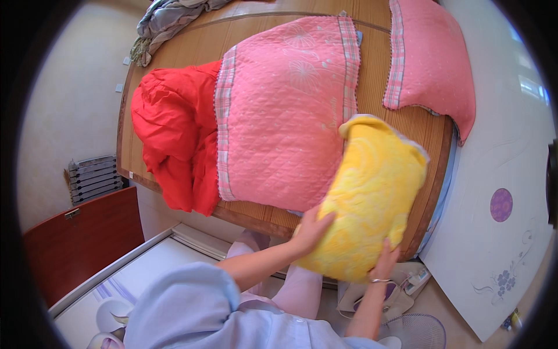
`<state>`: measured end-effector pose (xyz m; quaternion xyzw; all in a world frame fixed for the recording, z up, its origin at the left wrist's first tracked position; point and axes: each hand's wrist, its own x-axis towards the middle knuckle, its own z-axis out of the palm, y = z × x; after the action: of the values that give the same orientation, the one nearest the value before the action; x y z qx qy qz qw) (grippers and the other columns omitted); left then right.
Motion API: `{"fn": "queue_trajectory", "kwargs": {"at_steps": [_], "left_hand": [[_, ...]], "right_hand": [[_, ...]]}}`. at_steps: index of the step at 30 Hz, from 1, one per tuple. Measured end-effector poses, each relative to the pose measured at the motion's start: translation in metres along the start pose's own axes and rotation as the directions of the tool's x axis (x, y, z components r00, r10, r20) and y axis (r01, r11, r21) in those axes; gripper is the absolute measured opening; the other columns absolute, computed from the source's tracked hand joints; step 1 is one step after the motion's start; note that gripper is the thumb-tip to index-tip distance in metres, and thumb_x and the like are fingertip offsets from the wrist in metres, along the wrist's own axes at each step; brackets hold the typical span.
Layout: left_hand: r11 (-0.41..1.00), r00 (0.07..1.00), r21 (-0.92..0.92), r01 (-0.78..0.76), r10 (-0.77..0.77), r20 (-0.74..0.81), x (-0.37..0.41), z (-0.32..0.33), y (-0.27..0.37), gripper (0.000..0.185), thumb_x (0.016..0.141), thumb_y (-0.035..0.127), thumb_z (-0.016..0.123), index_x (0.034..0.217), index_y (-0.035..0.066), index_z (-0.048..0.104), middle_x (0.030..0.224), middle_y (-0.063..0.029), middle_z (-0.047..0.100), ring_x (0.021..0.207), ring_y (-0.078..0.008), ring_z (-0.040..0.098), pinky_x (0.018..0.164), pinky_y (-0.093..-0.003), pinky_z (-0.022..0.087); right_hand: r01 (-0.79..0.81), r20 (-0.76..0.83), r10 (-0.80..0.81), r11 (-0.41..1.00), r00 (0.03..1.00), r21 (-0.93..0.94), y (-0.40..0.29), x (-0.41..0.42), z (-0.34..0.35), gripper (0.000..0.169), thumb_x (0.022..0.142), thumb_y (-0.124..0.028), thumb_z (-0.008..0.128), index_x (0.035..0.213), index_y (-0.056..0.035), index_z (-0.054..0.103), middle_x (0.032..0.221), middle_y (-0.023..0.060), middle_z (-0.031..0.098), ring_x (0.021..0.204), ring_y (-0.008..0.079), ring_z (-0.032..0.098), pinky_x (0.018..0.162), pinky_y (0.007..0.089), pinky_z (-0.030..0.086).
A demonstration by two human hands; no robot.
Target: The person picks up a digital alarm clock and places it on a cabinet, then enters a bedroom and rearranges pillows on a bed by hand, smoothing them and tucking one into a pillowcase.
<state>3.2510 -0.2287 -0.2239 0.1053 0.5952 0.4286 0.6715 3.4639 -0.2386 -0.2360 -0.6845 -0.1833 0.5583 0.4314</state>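
Both of my hands hold a yellow patterned pillow [370, 200] tilted over the near right part of a bed with a woven mat [375, 70]. My left hand [311, 231] grips its near left side, thumb on top. At its near right side is my right hand [386, 259], a bracelet on the wrist; its fingers are partly hidden by the pillow. Left of the pillow a pink quilted cover [279, 113] with plaid edges lies flat. Beside that is a crumpled red cloth or quilt [178, 131]. A pink pillow [431, 61] lies at the upper right.
A white headboard [492, 209] with a purple oval stands at the right. Crumpled grey fabric [170, 22] lies at the far left corner. A fan [414, 331] and a white nightstand [392, 296] are below right. A red wooden board [87, 244] and a white sliding door [130, 266] are left.
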Motion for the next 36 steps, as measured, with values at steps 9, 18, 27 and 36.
{"fn": "queue_trajectory", "kwargs": {"at_steps": [9, 18, 27, 36], "left_hand": [[0.954, 0.879, -0.020, -0.300, 0.268, -0.394, -0.107, -0.280, 0.114, 0.040, 0.088, 0.027, 0.051, 0.116, -0.002, 0.051, 0.105, -0.0089, 0.060, 0.091, -0.0167, 0.059, 0.078, -0.0318, 0.049], [0.507, 0.591, 0.830, -0.233, 0.751, -0.293, -0.033, -0.466, 0.204, 0.042, 0.088, 0.012, 0.047, 0.128, 0.001, 0.046, 0.126, -0.0092, 0.049, 0.116, -0.0195, 0.048, 0.094, -0.0332, 0.041], [0.889, 0.993, 0.457, -0.001, 0.057, -0.108, 0.101, -0.331, 0.093, 0.045, 0.091, 0.028, 0.053, 0.126, -0.001, 0.048, 0.124, -0.0084, 0.051, 0.113, -0.0179, 0.048, 0.099, -0.0296, 0.034], [0.850, 0.955, 0.527, 0.018, 0.141, -0.261, 0.117, -0.247, 0.106, 0.063, 0.086, 0.040, 0.056, 0.133, -0.001, 0.042, 0.129, -0.0120, 0.050, 0.114, -0.0227, 0.049, 0.097, -0.0301, 0.037]], "right_hand": [[0.109, 0.513, -0.112, 0.993, 0.851, 0.037, 0.046, -0.130, 0.270, 0.027, 0.086, -0.019, 0.061, 0.105, 0.0005, 0.057, 0.087, 0.0043, 0.064, 0.072, 0.0108, 0.057, 0.064, 0.0290, 0.048], [0.461, 0.679, -0.254, 0.877, 0.689, -0.139, 0.123, -0.106, 0.467, 0.037, 0.082, -0.010, 0.058, 0.117, 0.0007, 0.051, 0.113, 0.0190, 0.053, 0.107, 0.0295, 0.052, 0.094, 0.0374, 0.040], [0.384, 0.152, -0.436, 0.513, 0.887, -0.768, 0.082, 0.084, 0.274, 0.052, 0.079, -0.027, 0.066, 0.119, 0.0013, 0.049, 0.120, 0.0237, 0.051, 0.114, 0.0348, 0.047, 0.098, 0.0416, 0.037], [0.337, 0.307, -0.224, 0.858, 0.925, -0.388, 0.074, 0.107, 0.257, 0.052, 0.075, -0.024, 0.067, 0.115, 0.0066, 0.052, 0.109, 0.0226, 0.060, 0.103, 0.0313, 0.058, 0.089, 0.0350, 0.044]]}}
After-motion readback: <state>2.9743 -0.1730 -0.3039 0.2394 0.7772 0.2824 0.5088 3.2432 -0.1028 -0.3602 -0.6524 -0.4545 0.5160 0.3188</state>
